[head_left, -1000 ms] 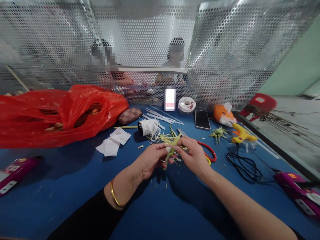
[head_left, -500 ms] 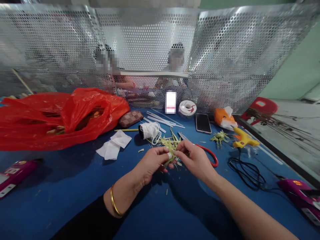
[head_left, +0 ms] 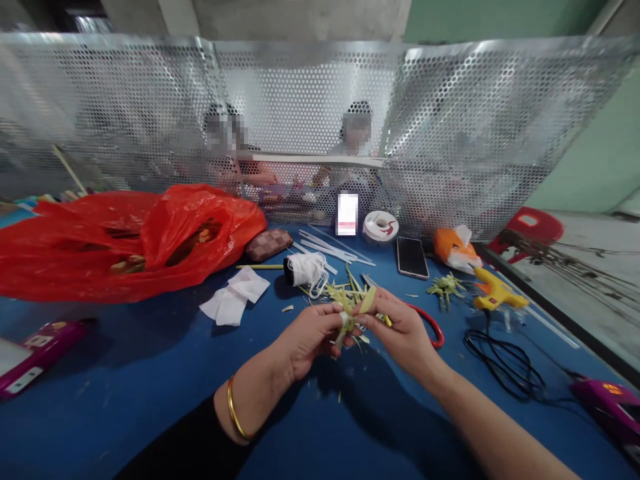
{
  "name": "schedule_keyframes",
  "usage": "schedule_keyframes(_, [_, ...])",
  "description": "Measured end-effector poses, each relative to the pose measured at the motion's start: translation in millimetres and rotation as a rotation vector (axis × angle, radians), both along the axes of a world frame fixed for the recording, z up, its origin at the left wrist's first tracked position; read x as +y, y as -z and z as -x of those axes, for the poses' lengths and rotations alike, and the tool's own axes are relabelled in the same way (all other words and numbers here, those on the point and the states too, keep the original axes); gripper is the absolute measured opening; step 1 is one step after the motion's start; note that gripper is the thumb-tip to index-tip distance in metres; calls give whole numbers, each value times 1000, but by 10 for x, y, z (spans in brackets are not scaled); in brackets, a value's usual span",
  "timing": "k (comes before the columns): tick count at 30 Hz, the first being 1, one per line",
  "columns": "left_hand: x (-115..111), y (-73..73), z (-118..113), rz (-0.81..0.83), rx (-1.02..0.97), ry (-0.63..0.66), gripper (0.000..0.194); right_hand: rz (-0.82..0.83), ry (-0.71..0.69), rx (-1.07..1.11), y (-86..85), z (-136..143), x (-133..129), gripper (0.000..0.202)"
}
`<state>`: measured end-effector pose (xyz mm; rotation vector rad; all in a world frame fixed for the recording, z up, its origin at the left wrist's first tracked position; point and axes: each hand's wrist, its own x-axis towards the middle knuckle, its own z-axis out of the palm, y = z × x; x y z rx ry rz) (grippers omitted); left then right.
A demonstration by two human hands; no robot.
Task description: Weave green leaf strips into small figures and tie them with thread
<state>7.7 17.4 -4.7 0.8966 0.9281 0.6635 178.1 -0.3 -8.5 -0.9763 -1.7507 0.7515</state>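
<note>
My left hand (head_left: pixel 307 343) is closed around a small bundle of pale green strips (head_left: pixel 341 340), with something white at the thumb tip, too small to make out. Pinched in my right hand (head_left: pixel 403 333) is a flat yellow-green strip (head_left: pixel 369 300), held against the top of the bundle. Loose green cuttings (head_left: pixel 333 292) lie just beyond the fingers. Scissors with red handles (head_left: pixel 436 332) rest partly hidden behind my right hand. A spool wound with white cord (head_left: pixel 306 270) lies beyond my left hand.
A red plastic bag (head_left: pixel 150 267) and white tissue (head_left: pixel 235 297) lie left. On the right are a phone (head_left: pixel 413 257), a green tuft (head_left: pixel 446 288), a yellow glue gun (head_left: pixel 500 293) with black cable, and a purple power strip (head_left: pixel 607 403). A perforated metal screen (head_left: pixel 310 80) stands behind; people sit beyond.
The flat yellow-green strip now shows plainly in my right fingers, tilted upward. My right hand has turned slightly. The whole view has shifted, with the table lower in it.
</note>
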Motion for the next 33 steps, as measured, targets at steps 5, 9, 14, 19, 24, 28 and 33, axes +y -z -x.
schedule_keyframes(5, [-22,-19,-3,8,-13,32,18,-10,5,93,-7,72,-64,14])
schedule_keyframes(9, [-29,-20,-6,14,-23,26,18,146,55,271,-19,133,-104,8])
schedule_keyframes(14, [-20,-19,-10,43,-17,37,15,194,67,298,-66,112,-85,20])
schedule_keyframes(19, [13,15,0,35,-32,35,18,247,16,191,-109,39,-52,27])
schedule_keyframes(24, [26,27,7,68,-51,22,22,231,74,216,-77,24,-22,17])
schedule_keyframes(28, [20,-6,16,105,-110,-18,19,93,133,107,-45,7,0,15])
schedule_keyframes(33, [8,-26,-2,89,-58,-31,20,158,106,174,-27,25,-18,15])
